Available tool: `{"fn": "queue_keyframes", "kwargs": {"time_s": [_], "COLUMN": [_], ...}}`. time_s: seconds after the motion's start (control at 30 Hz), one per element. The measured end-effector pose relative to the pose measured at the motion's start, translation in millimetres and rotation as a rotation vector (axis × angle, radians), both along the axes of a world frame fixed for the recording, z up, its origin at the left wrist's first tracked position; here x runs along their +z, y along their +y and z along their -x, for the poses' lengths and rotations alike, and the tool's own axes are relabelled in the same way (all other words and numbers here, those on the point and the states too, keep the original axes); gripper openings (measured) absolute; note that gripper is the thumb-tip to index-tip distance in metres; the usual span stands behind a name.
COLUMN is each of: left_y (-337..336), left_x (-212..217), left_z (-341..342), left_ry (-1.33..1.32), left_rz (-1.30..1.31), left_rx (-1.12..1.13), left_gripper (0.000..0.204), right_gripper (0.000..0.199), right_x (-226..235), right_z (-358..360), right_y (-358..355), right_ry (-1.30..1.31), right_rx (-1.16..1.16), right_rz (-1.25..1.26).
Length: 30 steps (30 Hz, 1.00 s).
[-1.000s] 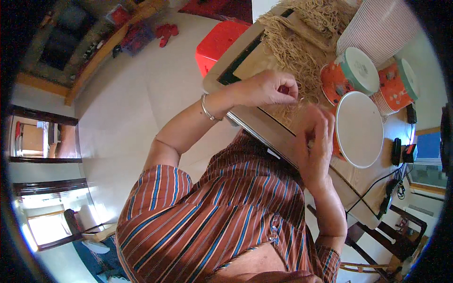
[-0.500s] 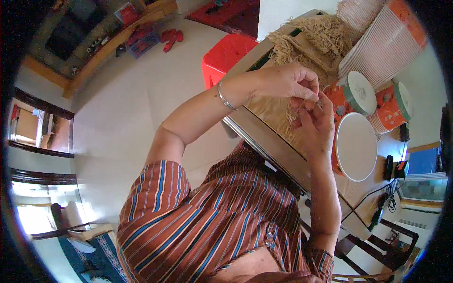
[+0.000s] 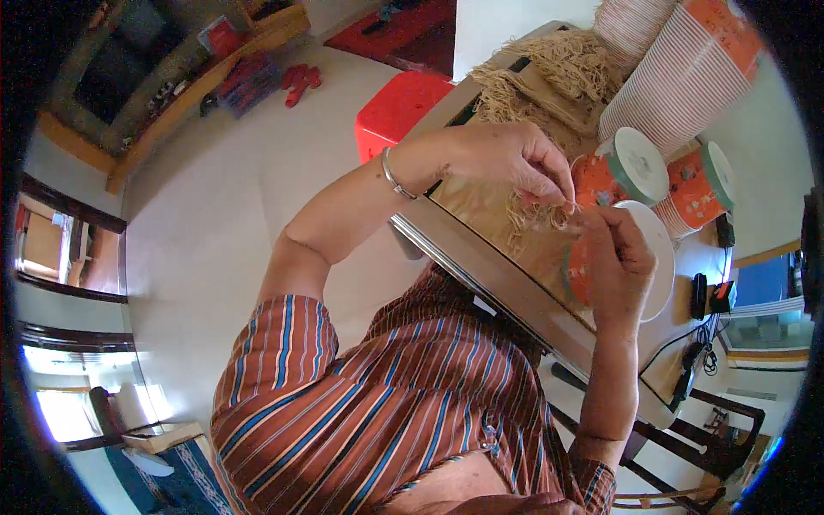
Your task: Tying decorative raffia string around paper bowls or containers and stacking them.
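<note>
My left hand point(image 3: 525, 161), with a silver bangle at the wrist, reaches over the table from the left, its fingertips pinched together. Facing it, my right hand point(image 3: 620, 257) is pinched too, its fingertips close to the left ones. Between them is a bit of thin pale strand point(image 3: 572, 208), too small to make out fully. Loose beige strands point(image 3: 518, 225) hang or lie just beneath the left fingers. Behind my right hand stands a tub with a white round top point(image 3: 657, 279), partly hidden by the hand.
A heap of beige fringed strands point(image 3: 584, 64) lies at the table's far end. Beside it are tall stacks of nested paper tubs point(image 3: 678, 81) and two orange tubs point(image 3: 596, 180) lying tilted. Black cables point(image 3: 708, 352) sit at the right edge; a red stool point(image 3: 399, 107) stands beyond the table.
My hands have drawn apart: the right has moved right and down, away from the left, and now covers part of the white-topped tub. The whole view has shifted slightly.
</note>
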<state>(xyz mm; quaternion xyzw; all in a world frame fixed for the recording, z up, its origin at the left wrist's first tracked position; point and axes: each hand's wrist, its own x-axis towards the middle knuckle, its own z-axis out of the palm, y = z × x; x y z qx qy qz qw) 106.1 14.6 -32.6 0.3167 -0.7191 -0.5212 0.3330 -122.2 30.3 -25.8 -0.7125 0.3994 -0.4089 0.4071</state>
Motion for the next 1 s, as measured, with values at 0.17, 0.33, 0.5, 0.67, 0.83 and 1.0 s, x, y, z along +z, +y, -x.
{"fn": "queue_keyframes", "kwargs": {"time_s": [0.17,0.33,0.5,0.67,0.83,1.0], "left_y": [-8,-16,-23,-29,-30,-40], "left_x": [8,28,47,50,61,60], "left_z": [16,39,42,41,35,20], "left_ry": [0.003,0.047,-0.071,-0.133,-0.005,0.027], "left_rz": [0.038,0.119,0.399,0.326,0.205,0.237], "left_rx": [0.019,0.063,0.163,0.272,0.524,0.595], "left_gripper": [0.015,0.016,0.015,0.014,0.013,0.012], "right_gripper": [0.005,0.003,0.005,0.006,0.009,0.008], "right_x": [23,59,67,45,40,53], "right_z": [26,55,128,171,195,194], "right_y": [1,-2,-32,-56,-82,-72], "right_ry": [0.120,0.230,0.293,0.230,0.158,0.139], "right_rx": [-0.080,-0.110,-0.257,-0.239,-0.333,-0.356], "right_rz": [0.086,0.149,0.131,0.034,0.112,0.037]}}
